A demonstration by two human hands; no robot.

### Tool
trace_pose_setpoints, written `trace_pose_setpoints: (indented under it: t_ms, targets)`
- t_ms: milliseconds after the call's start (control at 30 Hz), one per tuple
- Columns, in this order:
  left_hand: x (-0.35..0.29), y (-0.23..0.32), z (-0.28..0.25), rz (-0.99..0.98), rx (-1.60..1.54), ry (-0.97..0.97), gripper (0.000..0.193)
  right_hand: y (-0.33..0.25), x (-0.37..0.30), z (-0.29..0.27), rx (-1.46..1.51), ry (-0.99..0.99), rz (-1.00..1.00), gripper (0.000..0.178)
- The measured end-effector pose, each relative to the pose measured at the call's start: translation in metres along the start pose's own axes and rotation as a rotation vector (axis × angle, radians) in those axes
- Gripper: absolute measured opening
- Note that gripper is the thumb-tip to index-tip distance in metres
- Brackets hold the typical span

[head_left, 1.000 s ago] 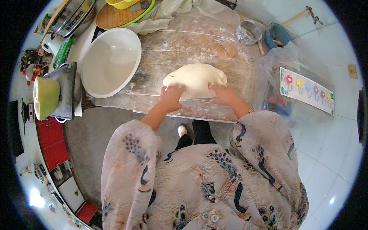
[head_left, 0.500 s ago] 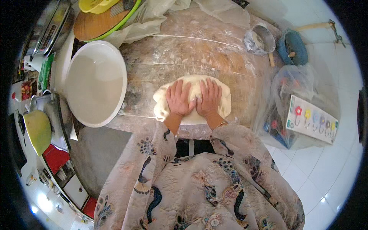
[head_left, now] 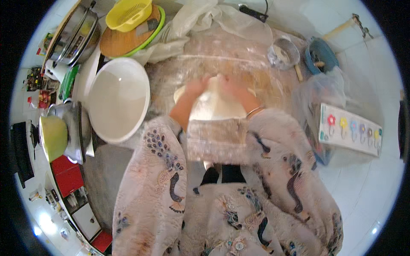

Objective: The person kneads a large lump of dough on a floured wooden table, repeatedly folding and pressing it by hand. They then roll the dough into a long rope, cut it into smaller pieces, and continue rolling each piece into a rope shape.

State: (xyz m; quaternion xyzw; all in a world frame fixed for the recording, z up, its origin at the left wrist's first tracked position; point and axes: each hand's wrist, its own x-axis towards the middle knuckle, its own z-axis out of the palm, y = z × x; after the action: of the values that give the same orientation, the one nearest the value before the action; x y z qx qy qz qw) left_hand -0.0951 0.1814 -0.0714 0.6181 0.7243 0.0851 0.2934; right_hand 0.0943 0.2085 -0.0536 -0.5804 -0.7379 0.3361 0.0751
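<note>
Well along, by the look of it, in working a single pale dough (head_left: 218,106) by hand. Gathered into one broad mass, out of the white bowl (head_left: 120,96) and onto the floury desk (head_left: 215,138). Not cut into pieces, not rolled thin, not portioned out anywhere in view. Judged, then, to be past the mixing and short of any dividing; how firm or even inside, impossible to say from here.

Lying toward the near part of the desk, right of the bowl and apart from it. Reaching over the left side of the dough, the left hand (head_left: 196,88); over the right side, the right hand (head_left: 234,89), with a bracelet (head_left: 255,111) at the wrist. Near each other at the far part of the dough, with a pale, smooth-looking stretch bare between the wrists. Smeared by motion, so no telling whether the fingers are spread, pressed together or pinching an edge.

Beyond, on the far right of the desk, a round pan (head_left: 292,63) and a blue tub (head_left: 331,53); at the far left, a crumpled plastic sheet (head_left: 194,21) beside a round board (head_left: 121,42). Apart from the dough, all of these, and untouched.
</note>
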Motion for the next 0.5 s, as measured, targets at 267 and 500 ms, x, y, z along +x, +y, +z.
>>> trace_pose_setpoints:
  t_ms: [267, 500]
  targets:
    - [-0.135, 0.078, 0.022, 0.018, 0.219, 0.036, 0.043, 0.034, -0.120, 0.027, -0.041, 0.158, -0.103, 0.049]
    - [-0.168, 0.044, 0.086, 0.411, 0.084, 0.352, 0.054, 0.055, -0.217, 0.081, -0.004, 0.606, -0.218, 0.051]
